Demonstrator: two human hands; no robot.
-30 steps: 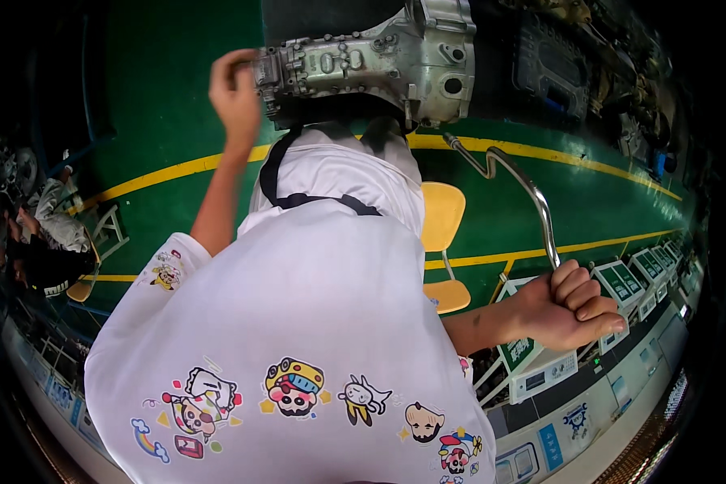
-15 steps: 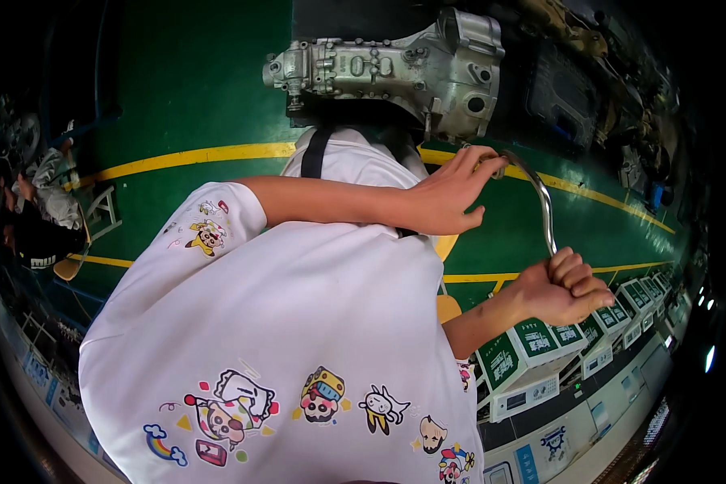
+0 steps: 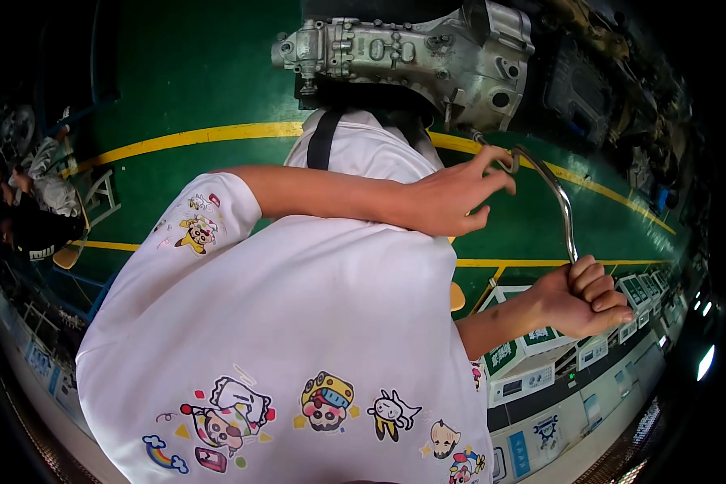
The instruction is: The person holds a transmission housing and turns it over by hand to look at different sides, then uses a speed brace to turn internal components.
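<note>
A bent chrome speed brace (image 3: 562, 198) runs from my right hand up to the gearbox's lower right edge. My right hand (image 3: 586, 298) is closed in a fist round its lower end. At the upper bend of the brace is my left hand (image 3: 456, 194), its fingers apart and loosely curved, the thumb held away; whether the fingertips touch the metal I cannot tell. Just beyond my lap lies a silver-grey gearbox housing (image 3: 411, 60), its wide bell end to the right. The far tip of the brace ends close to that bell end, and its exact contact is hard to make out.
Dark metal parts (image 3: 577, 93) crowd the far right. White and green boxes (image 3: 524, 355) stand in a row at the right. The green floor (image 3: 194, 73) has yellow lines. A seated person (image 3: 52, 189) is at the far left, by a stool (image 3: 68, 256).
My right hand has shifted slightly right along with the speed brace. My left hand's fingers have spread and bent more beside it. The gearbox sits higher and further right in view.
</note>
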